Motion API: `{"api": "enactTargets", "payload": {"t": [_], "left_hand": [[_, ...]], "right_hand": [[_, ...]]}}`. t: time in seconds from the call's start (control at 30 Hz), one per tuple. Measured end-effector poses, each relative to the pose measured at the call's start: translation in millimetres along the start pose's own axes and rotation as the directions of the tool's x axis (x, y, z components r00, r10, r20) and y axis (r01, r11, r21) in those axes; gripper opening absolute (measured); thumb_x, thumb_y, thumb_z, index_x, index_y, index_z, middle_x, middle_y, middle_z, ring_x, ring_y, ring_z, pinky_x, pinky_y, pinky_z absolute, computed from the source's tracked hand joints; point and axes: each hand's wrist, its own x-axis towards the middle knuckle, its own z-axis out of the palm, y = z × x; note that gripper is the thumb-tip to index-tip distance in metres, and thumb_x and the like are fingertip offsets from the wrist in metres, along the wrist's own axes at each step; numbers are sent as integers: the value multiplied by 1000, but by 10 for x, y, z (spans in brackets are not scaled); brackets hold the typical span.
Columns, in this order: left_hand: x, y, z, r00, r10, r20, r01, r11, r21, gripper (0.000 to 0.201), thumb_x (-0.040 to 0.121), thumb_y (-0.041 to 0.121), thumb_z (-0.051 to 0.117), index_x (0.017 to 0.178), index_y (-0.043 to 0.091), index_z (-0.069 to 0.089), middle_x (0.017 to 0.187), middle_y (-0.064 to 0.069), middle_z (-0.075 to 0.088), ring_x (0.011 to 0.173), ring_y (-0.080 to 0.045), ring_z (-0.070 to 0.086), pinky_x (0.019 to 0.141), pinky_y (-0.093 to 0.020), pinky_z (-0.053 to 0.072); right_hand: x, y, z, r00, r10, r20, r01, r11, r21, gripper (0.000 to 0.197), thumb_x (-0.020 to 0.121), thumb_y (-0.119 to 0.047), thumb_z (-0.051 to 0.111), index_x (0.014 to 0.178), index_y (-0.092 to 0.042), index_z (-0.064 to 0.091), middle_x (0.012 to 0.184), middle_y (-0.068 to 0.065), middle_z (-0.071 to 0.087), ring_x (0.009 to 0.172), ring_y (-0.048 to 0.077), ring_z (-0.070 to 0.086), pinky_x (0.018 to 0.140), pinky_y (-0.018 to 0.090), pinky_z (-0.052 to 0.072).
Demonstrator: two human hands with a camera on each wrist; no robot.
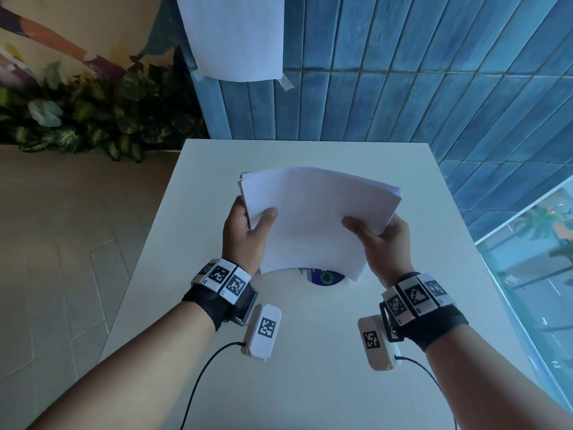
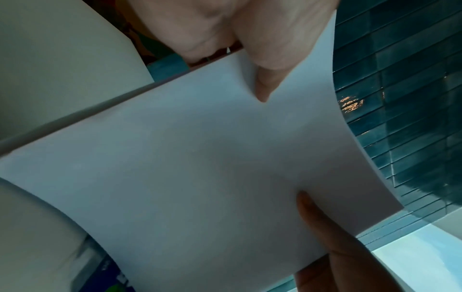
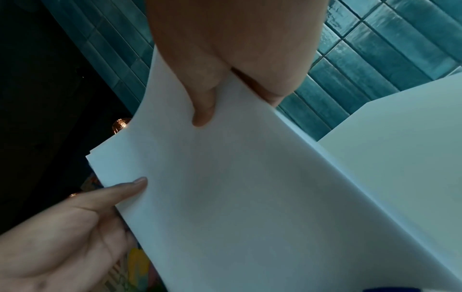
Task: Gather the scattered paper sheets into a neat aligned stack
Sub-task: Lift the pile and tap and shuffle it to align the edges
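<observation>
A stack of white paper sheets (image 1: 316, 218) is held up above the white table (image 1: 310, 383), bowed slightly, its far-left corner edges a little fanned. My left hand (image 1: 251, 226) grips the stack's left edge, thumb on top and fingers beneath. My right hand (image 1: 376, 235) grips the right edge the same way. In the left wrist view the paper stack (image 2: 212, 168) fills the frame with my left thumb (image 2: 270, 79) on it. The right wrist view shows the sheets (image 3: 237, 197) under my right thumb (image 3: 203, 106), with the left hand (image 3: 75, 227) at the far edge.
A blue item with a green circular mark (image 1: 325, 277) lies on the table, mostly hidden under the stack. A white sheet (image 1: 235, 35) is taped to the blue tiled wall behind. Plants (image 1: 86, 113) line the floor at the left; a window (image 1: 533, 259) is at the right.
</observation>
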Motion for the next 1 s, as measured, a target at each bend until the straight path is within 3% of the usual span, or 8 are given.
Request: {"api": "enactTargets", "payload": {"t": [0.13,0.27,0.43,0.5,0.63,0.73,0.87,1.0], "left_hand": [[-14,138,-11,1000,26,-9,-27,999,-31,28,83,13,69,100,32,57,105,1,69,101,-18,67,93,-43,53],[9,123,-82,998,52,-30,-50,997,61,40,67,29,80,98,17,57,98,-21,65,91,-34,64,86,-52,53],[76,175,-46,999,32,33,-32,999,12,29,80,9,74,100,23,58,97,2,69,88,-6,66,82,-24,52],[82,217,-33,998,50,40,-50,999,-3,29,83,7,71,105,20,57,100,2,68,90,-7,65,81,-21,51],[96,168,-40,998,38,57,-38,999,-10,40,76,15,74,112,18,56,109,-6,68,99,-17,66,87,-30,53],[67,63,-68,996,-42,83,39,999,32,44,67,17,76,102,29,52,108,-3,67,101,-19,66,91,-40,54],[22,23,-50,997,-48,62,42,995,85,30,78,16,67,95,34,50,101,2,65,95,-20,64,90,-47,52],[-4,94,-41,998,-11,54,9,999,30,35,82,12,63,102,38,50,110,2,64,104,-19,63,97,-41,50]], "right_hand": [[2,-77,21,999,-21,-45,23,998,52,22,75,-8,78,93,-15,66,88,-2,72,79,11,67,70,29,53],[24,-89,-41,997,-53,-58,54,998,25,58,67,-10,84,113,-25,53,112,-1,64,100,12,64,81,26,53],[78,-116,-29,997,-54,-47,53,998,-17,32,69,-9,82,90,-24,64,90,-2,71,82,16,68,71,31,53],[92,-140,-22,996,-76,-51,75,997,-21,29,71,-9,81,88,-25,64,87,-4,71,79,13,67,70,29,53],[90,-138,-41,995,-96,-32,96,995,-10,48,69,-8,82,102,-29,54,99,-7,66,89,4,65,75,24,54],[52,-39,-47,1000,-28,2,28,998,51,64,65,-7,83,115,-23,45,115,3,64,101,14,65,81,28,55],[74,-43,-2,998,-57,25,58,998,-37,31,77,-1,71,91,-26,59,92,3,68,82,17,65,72,33,52],[78,-94,22,995,-99,14,99,995,-23,30,81,0,67,99,-22,59,93,-3,67,80,3,63,69,21,50]]}}
